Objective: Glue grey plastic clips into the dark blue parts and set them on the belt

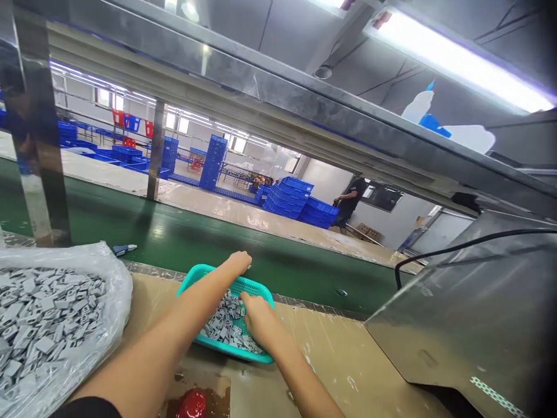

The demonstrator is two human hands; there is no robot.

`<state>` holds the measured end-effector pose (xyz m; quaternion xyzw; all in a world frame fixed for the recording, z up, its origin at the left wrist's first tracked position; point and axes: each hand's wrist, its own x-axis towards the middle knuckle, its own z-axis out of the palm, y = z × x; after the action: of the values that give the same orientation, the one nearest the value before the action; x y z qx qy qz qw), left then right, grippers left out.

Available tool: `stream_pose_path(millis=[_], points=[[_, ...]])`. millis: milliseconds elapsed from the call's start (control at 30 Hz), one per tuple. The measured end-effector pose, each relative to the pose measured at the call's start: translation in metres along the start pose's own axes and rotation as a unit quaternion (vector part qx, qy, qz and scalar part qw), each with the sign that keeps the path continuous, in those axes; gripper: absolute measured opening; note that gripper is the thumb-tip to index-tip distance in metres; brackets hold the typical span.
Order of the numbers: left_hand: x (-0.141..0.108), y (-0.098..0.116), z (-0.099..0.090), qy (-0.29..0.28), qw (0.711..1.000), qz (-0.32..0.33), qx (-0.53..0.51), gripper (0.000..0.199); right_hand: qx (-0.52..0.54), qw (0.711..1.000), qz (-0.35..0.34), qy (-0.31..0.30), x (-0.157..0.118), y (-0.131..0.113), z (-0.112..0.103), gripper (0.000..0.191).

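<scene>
A turquoise plastic basket (235,350) holds many small grey plastic parts (224,319). My left hand (240,263) reaches across it, past the far rim and over the green conveyor belt; its fingers look closed, and whatever they hold is hidden. Inside the basket, at its right half, my right hand (260,316) has its fingers curled together beside the grey parts. Whether a part sits between those fingertips cannot be made out. To the left, a clear plastic bag (117,290) stands open, full of similar grey parts (47,313).
The green conveyor belt (183,226) runs behind the basket, with a blue-handled tool (125,249) at its edge. A red object (192,403) lies in front. On the right stands a metal panel (470,302) with a black cable. Blue crates (287,196) and a person (350,197) are beyond.
</scene>
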<state>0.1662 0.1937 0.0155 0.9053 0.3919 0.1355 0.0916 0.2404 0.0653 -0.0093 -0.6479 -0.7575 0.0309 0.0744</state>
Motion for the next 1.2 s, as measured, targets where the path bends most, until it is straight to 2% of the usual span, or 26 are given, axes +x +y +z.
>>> stream_pose_path(millis=[67,167,233,367,467,533,567,600,633,667,700,733,767,833,900,1067,1133,1200], points=[[-0.017,-0.011,-0.014,-0.015,0.999,-0.034,0.031,0.026,0.064,0.997,0.002,0.034,-0.002,0.004,-0.005,0.031],[-0.058,-0.032,-0.038,-0.035,0.992,-0.094,0.079,0.027,0.188,0.978,0.016,0.089,-0.009,0.009,-0.013,0.019],[-0.09,-0.047,-0.049,-0.056,0.984,-0.131,0.107,0.024,0.282,0.953,0.024,0.109,-0.015,0.01,-0.017,0.016],[-0.15,-0.067,-0.051,-0.085,0.972,-0.181,0.121,0.008,0.438,0.89,0.012,0.126,-0.032,0.0,-0.018,0.03],[-0.178,-0.064,-0.051,-0.043,0.975,-0.194,0.098,0.01,0.559,0.819,0.007,0.129,-0.046,-0.017,-0.015,0.027],[-0.191,-0.047,-0.053,-0.004,0.982,-0.178,0.065,0.02,0.623,0.773,-0.009,0.121,-0.054,-0.031,-0.014,0.017],[-0.197,-0.035,-0.055,0.002,0.987,-0.16,0.005,0.023,0.633,0.764,-0.024,0.122,-0.058,-0.039,-0.015,0.012],[-0.202,-0.022,-0.056,-0.007,0.987,-0.137,-0.089,0.026,0.621,0.772,-0.044,0.129,-0.062,-0.047,-0.016,0.008],[-0.208,-0.009,-0.056,-0.026,0.971,-0.112,-0.208,0.027,0.597,0.787,-0.067,0.14,-0.066,-0.054,-0.018,0.004],[-0.213,0.003,-0.055,-0.046,0.938,-0.091,-0.331,0.027,0.565,0.805,-0.089,0.156,-0.07,-0.061,-0.02,0.002],[-0.218,0.014,-0.053,-0.058,0.893,-0.076,-0.439,0.026,0.531,0.822,-0.109,0.171,-0.074,-0.068,-0.022,0.005],[-0.222,0.022,-0.05,-0.062,0.85,-0.069,-0.518,0.025,0.499,0.838,-0.125,0.183,-0.078,-0.073,-0.024,0.008],[-0.226,0.027,-0.047,-0.056,0.82,-0.068,-0.565,0.023,0.472,0.849,-0.139,0.192,-0.081,-0.078,-0.025,0.011],[-0.231,0.031,-0.04,-0.033,0.779,-0.077,-0.621,0.021,0.427,0.865,-0.166,0.207,-0.088,-0.083,-0.027,0.013],[-0.233,0.028,-0.033,-0.029,0.75,-0.094,-0.653,0.021,0.373,0.878,-0.199,0.223,-0.093,-0.084,-0.029,0.015],[-0.237,0.02,-0.024,-0.057,0.719,-0.105,-0.684,0.022,0.273,0.891,-0.282,0.23,-0.099,-0.085,-0.03,0.02],[-0.239,0.021,-0.023,-0.05,0.708,-0.101,-0.697,0.024,0.265,0.894,-0.278,0.23,-0.101,-0.085,-0.029,0.019],[-0.241,0.022,-0.023,-0.048,0.709,-0.093,-0.697,0.025,0.272,0.899,-0.253,0.23,-0.103,-0.086,-0.027,0.017]])
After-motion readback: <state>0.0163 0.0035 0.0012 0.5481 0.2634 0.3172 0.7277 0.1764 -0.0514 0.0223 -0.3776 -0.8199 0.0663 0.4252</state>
